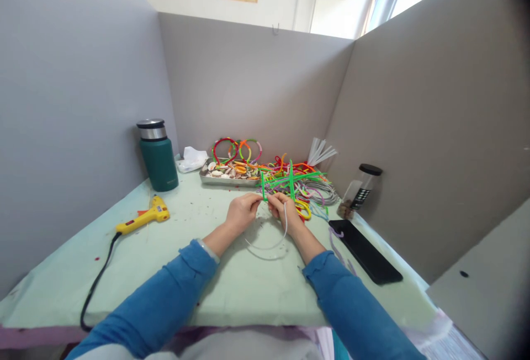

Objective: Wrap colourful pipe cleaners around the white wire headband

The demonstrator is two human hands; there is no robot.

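My left hand (242, 212) pinches a green pipe cleaner (264, 186) low down, where it meets a thin white hoop. Close beside it, my right hand (287, 213) is closed on the same spot, fingertips almost touching those of the left. The white hoop (269, 248) hangs below both hands, its curve passing over the right hand's fingers. Another upright green strand (291, 175) rises behind the right hand; whether it belongs to the held piece I cannot tell. Exactly how the pipe cleaner sits on the hoop is hidden by the fingers.
Behind the hands lie a heap of coloured pipe cleaners (308, 174), yellow-handled scissors (305, 209) and a metal tray (229, 181) of shells, with wrapped rings (226, 152) behind. Left are a yellow glue gun (144, 216) and green bottle (158, 161); right, a black phone (366, 252) and jar (360, 191).
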